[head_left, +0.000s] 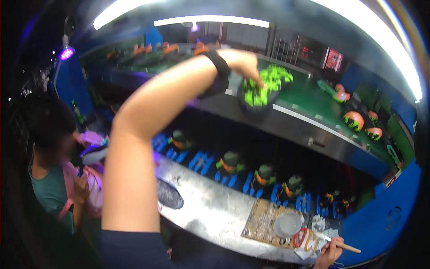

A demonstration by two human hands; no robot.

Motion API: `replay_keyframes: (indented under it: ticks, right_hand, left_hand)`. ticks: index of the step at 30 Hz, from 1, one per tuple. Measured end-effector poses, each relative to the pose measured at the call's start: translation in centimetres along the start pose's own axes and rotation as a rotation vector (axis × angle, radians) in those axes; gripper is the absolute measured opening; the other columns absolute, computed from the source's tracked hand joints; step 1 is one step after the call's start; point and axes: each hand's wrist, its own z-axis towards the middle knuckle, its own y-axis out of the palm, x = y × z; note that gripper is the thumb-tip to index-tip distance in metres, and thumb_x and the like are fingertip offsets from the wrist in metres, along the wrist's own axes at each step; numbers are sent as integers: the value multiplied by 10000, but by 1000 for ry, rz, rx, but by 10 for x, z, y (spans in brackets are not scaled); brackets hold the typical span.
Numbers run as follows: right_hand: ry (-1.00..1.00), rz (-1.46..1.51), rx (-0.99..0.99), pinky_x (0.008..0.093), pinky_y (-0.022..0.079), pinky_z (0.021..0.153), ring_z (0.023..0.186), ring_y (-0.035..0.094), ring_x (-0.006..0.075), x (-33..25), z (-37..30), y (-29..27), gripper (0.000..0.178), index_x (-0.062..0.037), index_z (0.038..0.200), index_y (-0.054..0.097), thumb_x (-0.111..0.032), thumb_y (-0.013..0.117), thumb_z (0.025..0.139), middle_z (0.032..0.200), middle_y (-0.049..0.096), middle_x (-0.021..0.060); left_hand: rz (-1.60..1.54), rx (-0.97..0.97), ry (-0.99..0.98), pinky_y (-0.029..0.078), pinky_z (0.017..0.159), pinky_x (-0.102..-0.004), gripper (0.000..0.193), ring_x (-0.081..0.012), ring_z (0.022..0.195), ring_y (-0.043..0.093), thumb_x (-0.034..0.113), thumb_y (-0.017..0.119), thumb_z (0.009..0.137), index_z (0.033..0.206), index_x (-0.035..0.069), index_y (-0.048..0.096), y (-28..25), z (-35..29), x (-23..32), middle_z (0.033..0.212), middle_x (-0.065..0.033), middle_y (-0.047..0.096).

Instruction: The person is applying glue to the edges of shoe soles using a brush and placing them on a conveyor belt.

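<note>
Head view: I observe the left hand [244,65] at the black-and-green piece [273,80], located at the near edge of the green conveyor [304,105]. The left fingers touch its bright green upper surface; their undersides are hidden and blurred, so I cannot tell whether they are clamped on it. The right hand [329,254] is near the right end of the metal worktop [215,226], fingers clamped on a brush [348,247].

Caution: the piece appears to overlap the conveyor's near edge. I judge that a weak grip or an off-centre push could tip it over that edge, toward the row of dark pieces [265,172] below. A leftward swing of the right hand could knock the brush against the red-handled tool [295,241] or the translucent bowl [287,224].

Orientation: the piece's long axis appears to run obliquely, its dark rounded end toward the conveyor's near edge and its green end toward the far edge, to the right. The brush lies obliquely; its head points left, toward the bowl, and its wooden handle points right, past the hand.
</note>
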Motion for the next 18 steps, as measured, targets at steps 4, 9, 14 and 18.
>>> replay_keyframes:
  ticks: [4,9,14,18]
  right_hand:
    - [-1,-93,47,195,307,426,463,408,82,-30,-25,5,148,24,735,529,-100,512,813,598,508,54]
    - [21,-36,45,203,305,410,452,396,90,-40,-38,-10,129,27,767,518,-93,508,813,617,495,54]
    - [47,-99,52,206,315,411,452,404,100,-20,-35,-29,151,40,812,531,-100,477,826,631,502,68]
    - [80,35,63,174,264,330,377,361,58,-5,-29,-22,114,-12,806,477,-110,536,794,528,436,24]
  left_hand:
    - [-178,-31,-144,355,896,-426,936,-339,1108,429,679,573,563,1102,-81,491,-4,20,24,1180,-260,438]
    - [-338,-185,-203,342,902,-390,836,-311,1088,443,647,559,603,1134,4,502,1,37,62,1190,-183,461]
    - [-97,-43,-179,389,837,-331,858,-281,997,497,530,639,521,1124,-52,457,-1,11,77,1091,-181,518]
    - [-825,86,-7,395,824,-341,772,-242,915,514,483,600,577,1120,-37,424,14,-42,53,977,-183,528]
